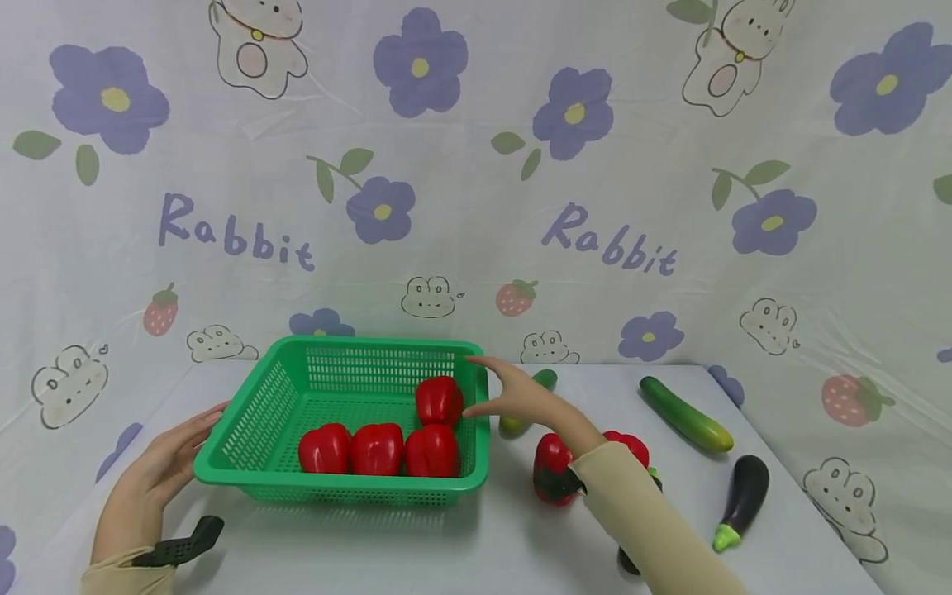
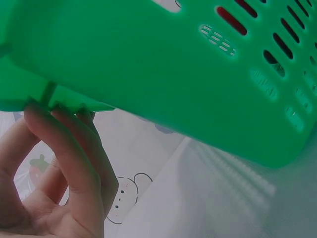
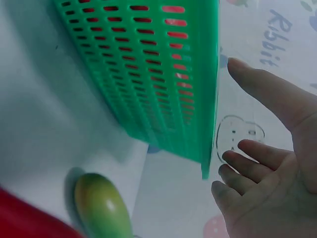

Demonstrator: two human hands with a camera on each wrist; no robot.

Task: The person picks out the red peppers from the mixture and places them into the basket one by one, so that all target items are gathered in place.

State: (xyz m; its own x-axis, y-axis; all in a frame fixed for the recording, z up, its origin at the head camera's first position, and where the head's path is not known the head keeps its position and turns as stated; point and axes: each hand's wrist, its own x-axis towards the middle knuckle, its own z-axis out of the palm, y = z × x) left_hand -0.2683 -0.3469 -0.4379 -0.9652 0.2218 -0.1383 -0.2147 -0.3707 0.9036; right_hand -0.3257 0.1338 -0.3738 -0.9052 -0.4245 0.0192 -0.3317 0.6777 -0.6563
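Note:
A green plastic basket (image 1: 372,491) with slotted sides stands on the table, with several red bell peppers (image 1: 377,449) inside along its front and right. My left hand (image 1: 159,463) is at the basket's left rim; in the left wrist view its loosely bent fingers (image 2: 79,158) reach up with their tips right at the rim. On the opposite side my right hand (image 1: 516,395) is spread, thumb apart from the fingers, beside the right rim. The right wrist view has this hand (image 3: 272,173) with nothing in it and a small gap between it and the basket wall (image 3: 198,99).
Right of the basket lie a green-yellow vegetable (image 1: 546,380), red bell peppers (image 1: 552,453) partly behind the right wrist, a cucumber (image 1: 686,416) and an eggplant (image 1: 745,496). A dark thing (image 1: 628,562) peeks out under the right sleeve. A patterned cloth (image 1: 476,165) hangs behind the table.

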